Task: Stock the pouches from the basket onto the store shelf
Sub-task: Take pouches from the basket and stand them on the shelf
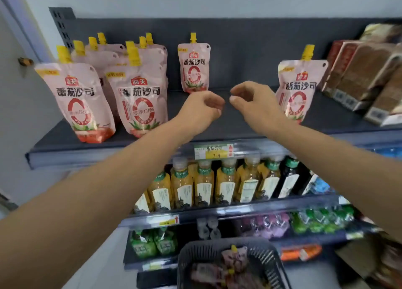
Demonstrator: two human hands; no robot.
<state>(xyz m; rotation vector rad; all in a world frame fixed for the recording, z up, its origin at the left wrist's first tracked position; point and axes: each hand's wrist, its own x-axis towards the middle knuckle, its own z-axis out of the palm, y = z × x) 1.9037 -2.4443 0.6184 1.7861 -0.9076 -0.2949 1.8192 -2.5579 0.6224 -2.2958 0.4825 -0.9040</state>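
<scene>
Pink spouted pouches with yellow caps stand on the dark top shelf (228, 123): several crowd the left in two rows (139, 92), one stands alone at the back (194, 67), and one sits at the right (298, 86). My left hand (199, 111) and my right hand (253, 104) hover side by side over the bare middle of the shelf, fingers loosely curled, nothing in either. The right hand partly hides the right pouch. Below, a dark basket (195, 254) holds more pouches (235, 256).
Brown boxed goods (361, 77) fill the shelf's right end. A price tag (214, 151) hangs on the shelf edge. Bottled drinks (217, 184) line the shelf below, with green and purple packs (282, 223) lower down. A pale wall stands at the left.
</scene>
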